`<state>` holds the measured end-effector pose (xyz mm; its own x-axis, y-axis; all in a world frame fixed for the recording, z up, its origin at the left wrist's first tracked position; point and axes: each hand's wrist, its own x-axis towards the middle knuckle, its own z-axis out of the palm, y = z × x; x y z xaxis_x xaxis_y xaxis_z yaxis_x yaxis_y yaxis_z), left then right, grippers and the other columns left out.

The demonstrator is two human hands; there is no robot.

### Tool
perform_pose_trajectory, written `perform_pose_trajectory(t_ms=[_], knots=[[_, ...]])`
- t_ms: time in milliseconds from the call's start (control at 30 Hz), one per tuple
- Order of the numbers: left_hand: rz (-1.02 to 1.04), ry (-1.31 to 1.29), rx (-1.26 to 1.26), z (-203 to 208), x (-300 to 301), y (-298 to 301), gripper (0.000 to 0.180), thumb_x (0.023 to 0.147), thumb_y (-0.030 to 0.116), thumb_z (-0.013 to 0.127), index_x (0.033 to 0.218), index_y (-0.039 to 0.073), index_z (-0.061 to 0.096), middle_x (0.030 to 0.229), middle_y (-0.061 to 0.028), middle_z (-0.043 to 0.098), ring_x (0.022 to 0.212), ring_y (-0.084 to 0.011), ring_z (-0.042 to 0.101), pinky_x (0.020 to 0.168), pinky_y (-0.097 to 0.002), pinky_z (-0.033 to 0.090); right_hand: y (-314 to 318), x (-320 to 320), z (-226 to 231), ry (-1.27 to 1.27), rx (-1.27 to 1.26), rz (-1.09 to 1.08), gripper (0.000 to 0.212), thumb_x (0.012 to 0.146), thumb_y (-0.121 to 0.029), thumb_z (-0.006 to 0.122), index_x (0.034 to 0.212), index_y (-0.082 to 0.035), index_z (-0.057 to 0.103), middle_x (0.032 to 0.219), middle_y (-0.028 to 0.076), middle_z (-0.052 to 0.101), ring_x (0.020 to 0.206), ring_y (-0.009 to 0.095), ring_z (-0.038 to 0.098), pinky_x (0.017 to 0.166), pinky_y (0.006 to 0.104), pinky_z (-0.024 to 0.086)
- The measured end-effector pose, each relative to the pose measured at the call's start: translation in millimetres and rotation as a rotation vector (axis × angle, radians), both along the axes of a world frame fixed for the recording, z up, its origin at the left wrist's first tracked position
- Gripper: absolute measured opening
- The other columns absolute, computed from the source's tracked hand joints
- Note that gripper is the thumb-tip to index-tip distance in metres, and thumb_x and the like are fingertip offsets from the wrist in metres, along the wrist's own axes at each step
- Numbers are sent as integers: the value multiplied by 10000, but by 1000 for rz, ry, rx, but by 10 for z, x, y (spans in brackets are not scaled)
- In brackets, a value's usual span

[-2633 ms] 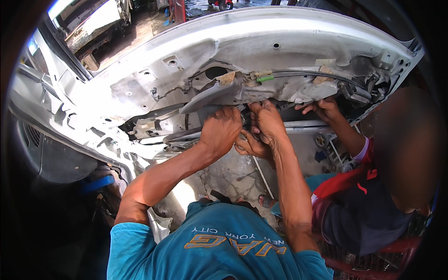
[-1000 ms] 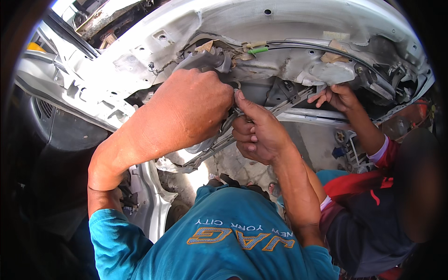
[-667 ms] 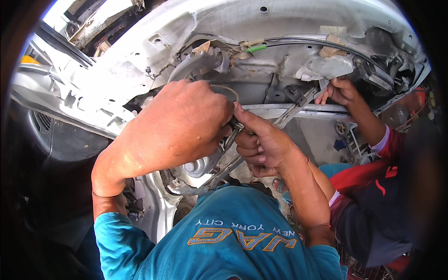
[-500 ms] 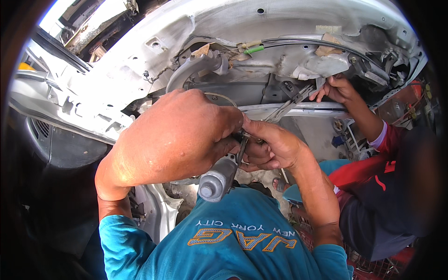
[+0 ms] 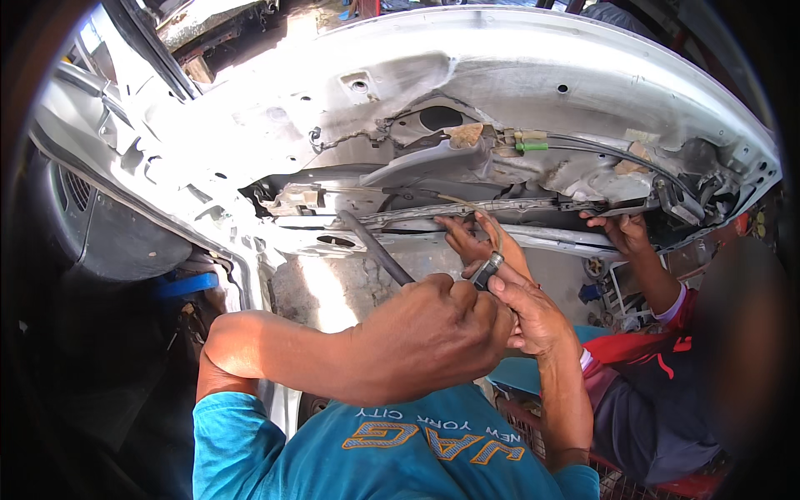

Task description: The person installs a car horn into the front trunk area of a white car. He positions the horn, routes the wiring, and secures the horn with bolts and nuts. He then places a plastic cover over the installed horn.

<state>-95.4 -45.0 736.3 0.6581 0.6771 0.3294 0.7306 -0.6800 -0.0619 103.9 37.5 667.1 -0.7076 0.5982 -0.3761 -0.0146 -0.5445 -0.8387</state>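
My left hand is closed, its back towards me, and a dark grey tube-like rod runs out of it up to the left. Against its fingers my right hand is also closed, thumb on a small black part with a silver end. A pale thin cable curves from there to the door. How each part sits inside my fingers is hidden. Just beyond, a co-worker's hand reaches to a long metal rail lying along the door opening. The co-worker's other hand grips farther right.
The bare silver car door spans the view, with black cables and a green connector on it. A dark door-side panel is at left, with a blue object beside it. The co-worker's red sleeve is close at right.
My hands have moved right and down from the door's middle, and the grey motor seen below them is no longer visible. The rail now lies along the opening; the co-worker's second hand has appeared.
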Motion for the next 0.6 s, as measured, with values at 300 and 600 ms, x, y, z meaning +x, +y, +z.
perform_pose_trajectory(t_ms=[300,600], knots=[[7,-79,113,-802,-202,186,309,766,245,647,961,6,644,770,-32,539,710,-162,557,621,-305,461,-20,-127,-238,-154,99,-194,493,990,-363,589,1338,-34,469,473,-79,330,321,28,285,312,197,231],[29,-202,160,-1457,-197,378,427,877,252,634,1188,-39,610,842,-45,569,719,-159,563,627,-290,471,132,-56,73,-550,423,-172,355,986,-359,623,1171,-57,609,645,2,543,516,55,466,471,246,383]])
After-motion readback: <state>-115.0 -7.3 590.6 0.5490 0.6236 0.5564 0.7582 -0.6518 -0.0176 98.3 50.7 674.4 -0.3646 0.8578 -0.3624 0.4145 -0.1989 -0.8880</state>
